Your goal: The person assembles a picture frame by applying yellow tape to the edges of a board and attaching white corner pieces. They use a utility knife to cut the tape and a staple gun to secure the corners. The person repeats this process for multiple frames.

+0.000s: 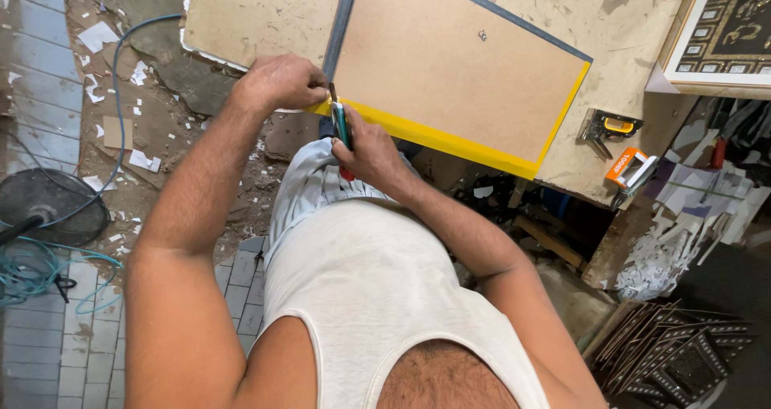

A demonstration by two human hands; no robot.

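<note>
The brown board point(458, 64) looks like matt, smooth fibreboard, edged in glossy yellow tape point(450, 142) — the tabletop point(618, 24) is rough, scuffed wood, and the stapler point(606, 128) is dull metal.

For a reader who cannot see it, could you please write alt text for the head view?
A left hand presses the corner of a brown backing board edged with yellow tape, while the right hand holds a utility knife there. A staple gun lies nearby.

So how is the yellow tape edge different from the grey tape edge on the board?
The yellow tape edge is bright, while the grey tape edge is dark and looks thinner. The yellow tape edge is on the side nearest the person, where both hands work; nothing touches the far grey tape edge. Both are straight strips bordering the brown board.
</note>
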